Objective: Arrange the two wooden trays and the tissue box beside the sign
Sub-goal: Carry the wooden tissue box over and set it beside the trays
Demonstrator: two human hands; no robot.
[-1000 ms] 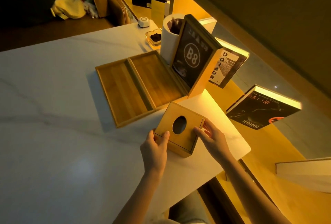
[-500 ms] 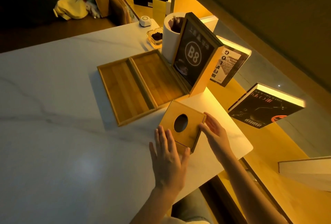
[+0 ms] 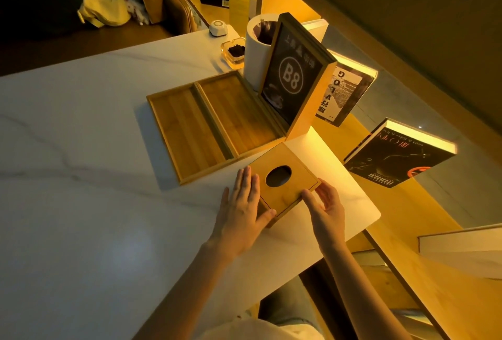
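Observation:
Two shallow wooden trays lie side by side on the white marble table: the left tray (image 3: 184, 133) and the right tray (image 3: 239, 111), which touches the base of the upright "B8" sign (image 3: 294, 79). In front of them sits the wooden tissue box (image 3: 290, 190), with a dark oval hole in its lid. The box's far corner is close to the trays' front edge. My left hand (image 3: 241, 212) lies flat against the box's left side, fingers straight, thumb at the near corner. My right hand (image 3: 324, 205) cups the box's near right edge.
A white cylindrical holder (image 3: 255, 54) stands behind the sign, with a small glass dish (image 3: 235, 50) and a white puck-shaped device (image 3: 217, 27) beyond it. Books (image 3: 396, 157) rest on a lit yellow shelf to the right. The table's edge (image 3: 372, 220) runs just right of the box.
The box has been turned and slid slightly toward the trays. My left hand went from gripping the near corner to lying flat against the left side. My right hand stays on the right edge.

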